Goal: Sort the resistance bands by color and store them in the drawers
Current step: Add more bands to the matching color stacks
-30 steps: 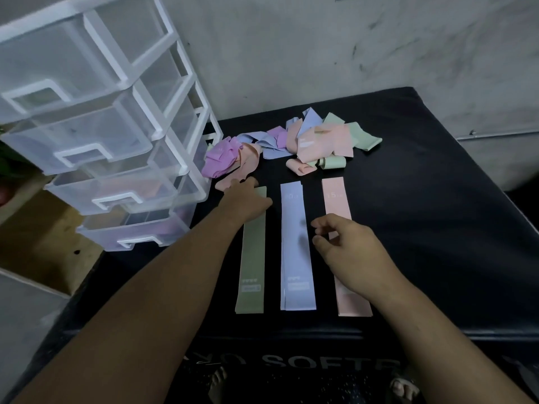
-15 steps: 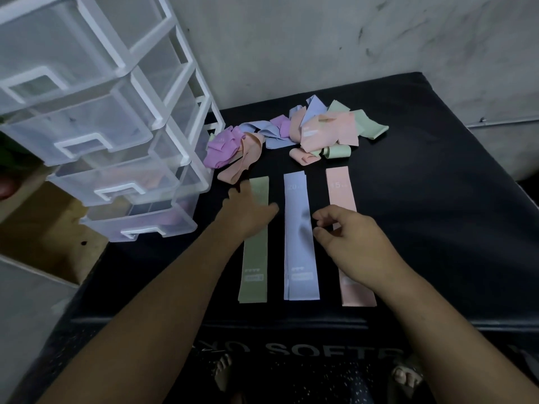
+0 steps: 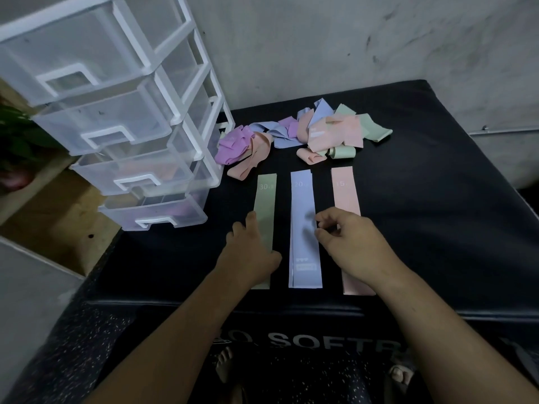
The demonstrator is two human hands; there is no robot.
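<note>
Three resistance bands lie flat in a row on a black padded counter (image 3: 437,199) — a green band (image 3: 266,199), a blue band (image 3: 303,199) and a pink band (image 3: 345,193) — with a tangled pile of bands (image 3: 306,132) behind them. The left hand (image 3: 250,252) rests spread and flat on the green band, gripping nothing; the right hand (image 3: 353,243) hovers with fingers loosely curled, empty, over the pink band. The bands look thin, light and limp, probably best pinched at one end. A clear drawer unit (image 3: 122,126) stands at left against a scuffed grey wall (image 3: 320,39).
</note>
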